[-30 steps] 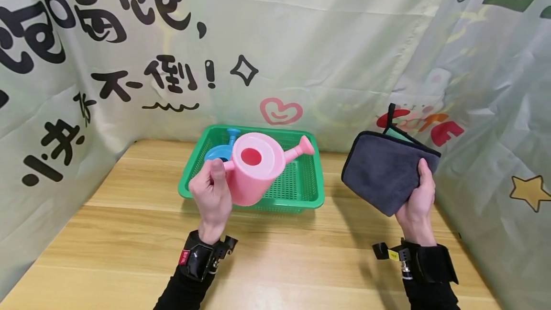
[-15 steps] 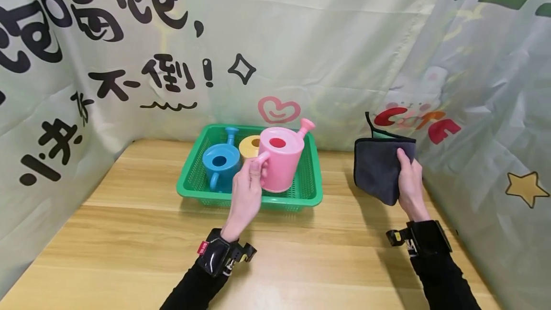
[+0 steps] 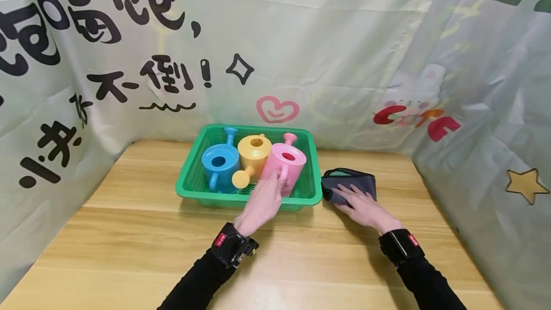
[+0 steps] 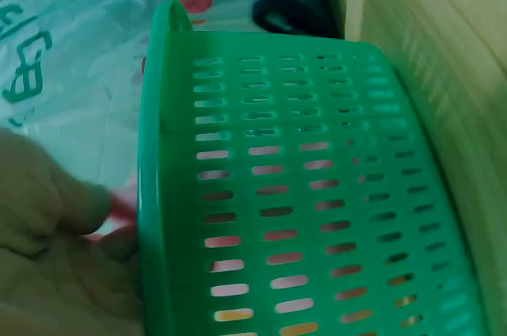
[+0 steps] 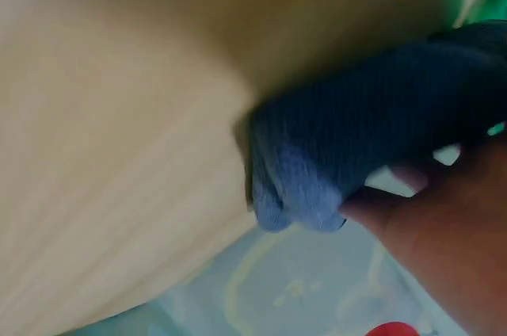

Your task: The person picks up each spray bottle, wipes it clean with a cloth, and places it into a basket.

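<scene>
My left hand (image 3: 263, 200) pinches the handle of a pink watering can (image 3: 289, 166), which stands in the right part of a green plastic basket (image 3: 185, 190). In the left wrist view the basket's slotted wall (image 4: 301, 146) hides most of the can, while thumb and finger meet at a bit of pink. Beside the basket's right end, a folded dark grey cloth (image 3: 366, 184) with black edging and a green inside lies on the table. On top of it rests my right hand (image 3: 363, 208), its fingers spread. The cloth (image 5: 356, 122) looks bunched in the right wrist view.
Two more watering cans share the basket: a blue one (image 3: 221, 169) at the left and a yellow one (image 3: 254, 152) in the middle, spout toward me. The wooden table (image 3: 129, 248) is bordered behind and at the sides by a printed fabric curtain (image 3: 336, 51).
My left hand has carried the pink watering can rightward and down into the basket. My right hand has lowered the cloth to the table beside the basket, and its fingers have spread from their grip.
</scene>
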Action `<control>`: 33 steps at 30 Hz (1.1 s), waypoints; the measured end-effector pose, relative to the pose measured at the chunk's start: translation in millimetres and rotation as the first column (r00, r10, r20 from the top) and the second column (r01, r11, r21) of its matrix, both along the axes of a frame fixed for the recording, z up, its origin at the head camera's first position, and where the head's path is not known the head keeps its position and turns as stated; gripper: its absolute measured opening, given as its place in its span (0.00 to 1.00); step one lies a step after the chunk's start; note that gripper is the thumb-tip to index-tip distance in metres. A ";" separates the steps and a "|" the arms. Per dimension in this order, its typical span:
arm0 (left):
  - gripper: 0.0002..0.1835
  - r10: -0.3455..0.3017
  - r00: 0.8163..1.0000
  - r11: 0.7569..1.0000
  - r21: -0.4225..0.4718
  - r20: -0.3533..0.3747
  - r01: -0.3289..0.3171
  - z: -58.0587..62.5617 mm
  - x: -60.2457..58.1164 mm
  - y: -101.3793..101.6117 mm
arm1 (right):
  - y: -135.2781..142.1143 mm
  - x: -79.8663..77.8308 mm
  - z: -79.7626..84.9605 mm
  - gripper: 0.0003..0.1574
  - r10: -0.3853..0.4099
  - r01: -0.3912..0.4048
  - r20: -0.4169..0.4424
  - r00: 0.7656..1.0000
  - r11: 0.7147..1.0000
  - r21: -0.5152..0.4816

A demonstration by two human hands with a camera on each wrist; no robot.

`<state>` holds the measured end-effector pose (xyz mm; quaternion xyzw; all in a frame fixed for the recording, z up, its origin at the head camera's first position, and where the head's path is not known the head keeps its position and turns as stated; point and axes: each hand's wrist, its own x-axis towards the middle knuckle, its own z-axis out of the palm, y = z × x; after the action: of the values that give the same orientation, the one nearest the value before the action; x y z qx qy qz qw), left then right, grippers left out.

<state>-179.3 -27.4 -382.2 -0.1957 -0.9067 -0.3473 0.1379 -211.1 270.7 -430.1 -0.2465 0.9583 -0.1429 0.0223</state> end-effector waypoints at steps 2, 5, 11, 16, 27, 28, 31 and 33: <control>0.10 -0.007 1.000 0.996 -0.091 -0.004 0.007 1.2 -0.1 0.5 | -0.9 6.2 -5.7 0.34 -0.004 0.004 0.011 1.000 1.000 0.023; 0.11 -0.055 0.998 0.989 -0.133 0.021 0.057 3.4 -3.3 0.4 | 0.7 11.3 -9.8 0.35 -0.001 0.001 -0.004 1.000 1.000 0.003; 0.21 -0.171 0.966 0.985 0.032 0.192 0.168 12.7 -16.3 1.0 | 3.9 13.2 -12.4 0.35 0.004 -0.005 -0.008 1.000 0.999 -0.035; 0.23 -0.140 0.941 0.987 0.117 0.310 0.108 16.3 -30.1 0.9 | 1.6 12.8 -12.8 0.35 0.007 -0.007 0.005 1.000 0.999 -0.044; 0.25 0.030 0.943 0.975 -0.217 0.331 0.046 9.0 -27.6 -2.3 | -0.1 12.7 -15.6 0.35 -0.007 0.008 0.007 1.000 0.999 -0.032; 0.26 0.067 0.957 0.966 -0.258 0.284 0.009 4.6 -26.1 -3.1 | -0.1 12.8 -16.0 0.35 -0.008 0.009 0.011 1.000 0.999 -0.036; 0.26 0.140 0.989 0.942 -0.316 0.050 -0.117 -10.2 -25.3 -5.0 | 0.7 13.2 -16.9 0.35 -0.014 0.015 0.009 1.000 0.999 -0.043; 0.26 0.138 0.983 0.941 -0.295 -0.124 -0.169 -17.0 -27.0 -6.3 | 1.0 12.9 -17.4 0.35 -0.018 0.018 0.003 1.000 0.999 -0.045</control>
<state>-206.3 -33.8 -399.2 -0.1608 -0.9535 -0.1814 0.1788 -198.2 271.7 -447.5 -0.2383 0.9569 -0.1651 0.0166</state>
